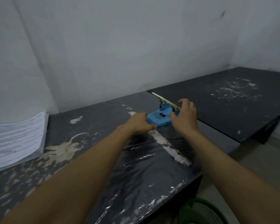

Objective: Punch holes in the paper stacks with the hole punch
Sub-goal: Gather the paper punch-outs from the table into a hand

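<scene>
Reaching forward over the dark table (pixel 103 159), both arms come to the blue hole punch (pixel 158 118), which stands near the far right edge of this table, close to the seam where a second dark table (pixel 225 107) begins. The punch has a blue base and a pale lever that rises up and away toward the wall.

The left hand (pixel 140 122) is at the near left corner of the punch; its fingers are curled and seem to touch the base there, but a firm grip I cannot confirm. The right hand (pixel 184 115) is at the right side of the punch, with the thumb against the base and the fingers (pixel 183 101) spread and bent over the lever end; whether they already close on it I cannot tell.

Far to the left of the punch, by the wall, a thick stack of printed paper (pixel 16 139) lies on the table. Near right of the punch, below the table edge, a green mesh basket (pixel 202 212) is partly visible.
</scene>
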Demonstrator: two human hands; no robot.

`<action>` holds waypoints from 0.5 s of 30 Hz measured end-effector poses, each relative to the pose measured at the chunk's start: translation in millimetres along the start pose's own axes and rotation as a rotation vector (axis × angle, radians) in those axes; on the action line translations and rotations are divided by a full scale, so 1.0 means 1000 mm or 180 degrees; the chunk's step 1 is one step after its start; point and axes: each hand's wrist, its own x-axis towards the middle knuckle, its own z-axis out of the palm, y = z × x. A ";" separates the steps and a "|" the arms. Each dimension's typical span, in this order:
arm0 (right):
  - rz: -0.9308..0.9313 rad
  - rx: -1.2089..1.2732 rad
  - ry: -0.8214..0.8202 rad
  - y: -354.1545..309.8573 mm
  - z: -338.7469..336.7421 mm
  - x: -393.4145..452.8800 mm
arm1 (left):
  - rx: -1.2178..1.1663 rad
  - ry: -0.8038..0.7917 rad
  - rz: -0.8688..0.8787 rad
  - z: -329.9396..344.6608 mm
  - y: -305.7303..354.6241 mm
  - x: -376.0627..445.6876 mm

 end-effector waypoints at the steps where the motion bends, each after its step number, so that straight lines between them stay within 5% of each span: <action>1: 0.0013 0.0041 -0.0132 0.004 0.002 0.005 | -0.0031 -0.0044 -0.0015 0.005 0.003 0.008; 6: -0.0070 0.0057 -0.0568 0.020 0.014 0.029 | 0.0037 -0.0118 -0.0236 0.015 0.011 0.036; 15: -0.0490 -0.0177 -0.0095 0.022 0.013 0.040 | -0.0182 0.0170 -0.0276 0.018 0.014 0.047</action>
